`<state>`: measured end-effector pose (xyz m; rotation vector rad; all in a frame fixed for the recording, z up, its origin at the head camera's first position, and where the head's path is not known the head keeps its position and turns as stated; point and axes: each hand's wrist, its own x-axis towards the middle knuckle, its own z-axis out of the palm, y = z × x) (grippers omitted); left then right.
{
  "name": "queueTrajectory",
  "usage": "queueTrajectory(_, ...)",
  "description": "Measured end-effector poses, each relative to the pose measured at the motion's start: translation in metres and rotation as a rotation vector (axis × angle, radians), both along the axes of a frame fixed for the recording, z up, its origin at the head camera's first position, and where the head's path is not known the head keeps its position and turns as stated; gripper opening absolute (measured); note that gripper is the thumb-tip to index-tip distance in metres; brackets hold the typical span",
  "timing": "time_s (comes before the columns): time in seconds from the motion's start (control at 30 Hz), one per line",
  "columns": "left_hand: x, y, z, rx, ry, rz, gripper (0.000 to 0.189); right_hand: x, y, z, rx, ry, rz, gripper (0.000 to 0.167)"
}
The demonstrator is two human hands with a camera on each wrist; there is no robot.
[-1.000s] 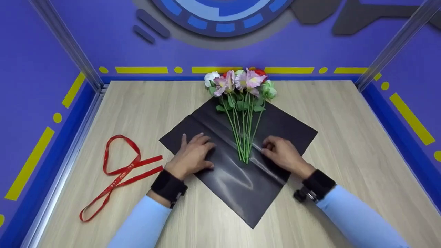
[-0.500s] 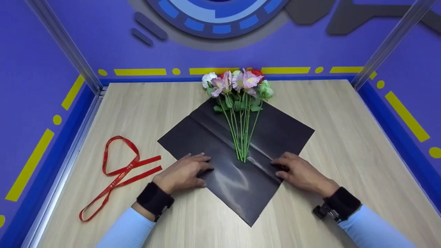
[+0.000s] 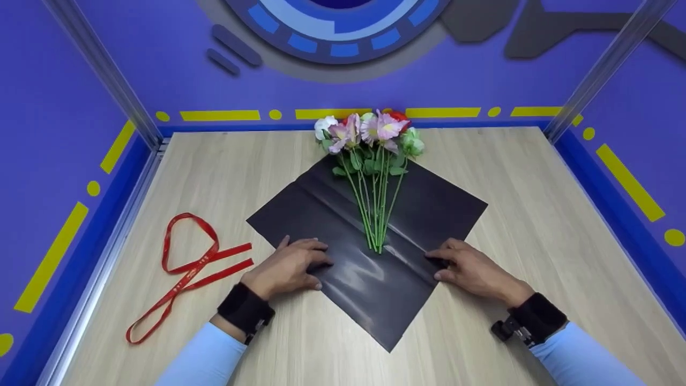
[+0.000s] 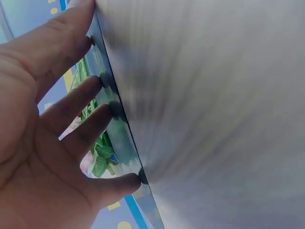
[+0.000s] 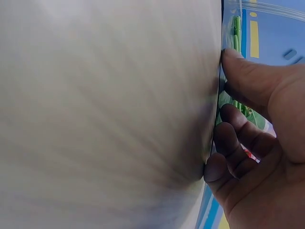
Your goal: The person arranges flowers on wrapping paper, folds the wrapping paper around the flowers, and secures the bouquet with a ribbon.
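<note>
A square sheet of glossy black wrapping paper [image 3: 370, 305] lies cornerwise on the table, with creases across it. On top rests a bunch of flowers [image 3: 370, 134], pink, white, red and pale green, its bare green stems [image 3: 381, 209] pointing toward me. My left hand [image 3: 286, 268] touches the paper's lower left edge, fingers spread. In the left wrist view its fingertips [image 4: 131, 182] press on the surface. At the lower right edge my right hand [image 3: 474, 271] rests its thumb and bent fingertips [image 5: 217, 167] on the paper.
A looped red ribbon [image 3: 202, 259] lies left of the paper, its two cut ends near my left wrist. The wooden table [image 3: 536, 225] is bounded by blue panels [image 3: 177, 64] at the back and both sides. The flower heads reach close to the back panel.
Both hands have drawn back toward me along the paper, the right one also outward, away from the stems to the edge. They have barely moved in the last half second. Flowers and ribbon stay put.
</note>
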<state>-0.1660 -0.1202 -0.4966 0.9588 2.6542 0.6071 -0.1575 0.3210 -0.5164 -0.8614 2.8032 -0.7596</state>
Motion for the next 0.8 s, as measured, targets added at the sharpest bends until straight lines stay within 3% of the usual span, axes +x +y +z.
queueTrajectory(0.23,0.0,0.004,-0.003,0.008,0.049,0.022,0.032,0.001,0.0,0.0,0.009,0.014,0.016,0.053)
queueTrajectory(0.4,-0.003,0.009,-0.001,0.023,0.063,0.071,0.018,0.002,-0.001,0.001,0.037,0.031,0.014,0.071)
queueTrajectory(0.57,-0.007,0.014,0.002,0.068,0.044,0.13,0.021,0.004,-0.001,0.001,0.045,0.093,0.029,0.084)
queueTrajectory(0.67,-0.009,0.015,0.004,0.09,0.047,0.141,0.026,0.004,-0.001,0.0,0.034,0.13,0.038,0.076)
queueTrajectory(0.8,-0.012,0.012,0.005,0.095,0.038,0.143,0.026,-0.003,-0.004,-0.004,-0.061,0.2,0.025,0.036)
